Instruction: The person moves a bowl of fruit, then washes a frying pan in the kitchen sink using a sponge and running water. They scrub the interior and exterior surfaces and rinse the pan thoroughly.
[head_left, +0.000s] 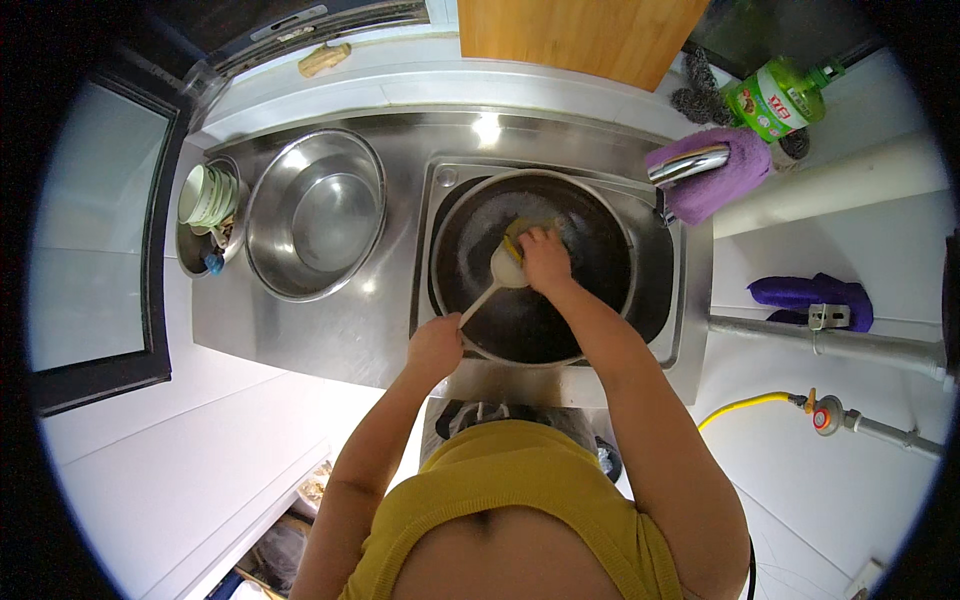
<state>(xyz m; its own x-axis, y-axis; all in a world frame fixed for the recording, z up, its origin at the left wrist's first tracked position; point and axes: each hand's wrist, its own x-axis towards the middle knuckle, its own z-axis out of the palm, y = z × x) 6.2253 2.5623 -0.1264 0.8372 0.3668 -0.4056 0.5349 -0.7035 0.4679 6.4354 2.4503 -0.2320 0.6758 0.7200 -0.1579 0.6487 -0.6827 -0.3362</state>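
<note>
My left hand (436, 346) is closed around the handle end of a pale ladle (482, 301), over the near left rim of a large dark wok (540, 322). The ladle's bowl is above the inside of the wok. My right hand (547, 262) holds a yellow sponge or cloth (513, 247) against the edge of that bowl; the fingers cover part of it. Wet, shiny patches show on the wok's inner surface. The wok sits over a stainless steel sink basin (654, 285) and covers most of it.
Left of the sink stand a wide steel basin (330, 221) and a smaller bowl holding stacked bowls (206, 195). A chrome faucet (690, 163) with a purple cloth (724, 195) reaches in at right. Behind it are a green detergent bottle (772, 101) and a cutting board (577, 37).
</note>
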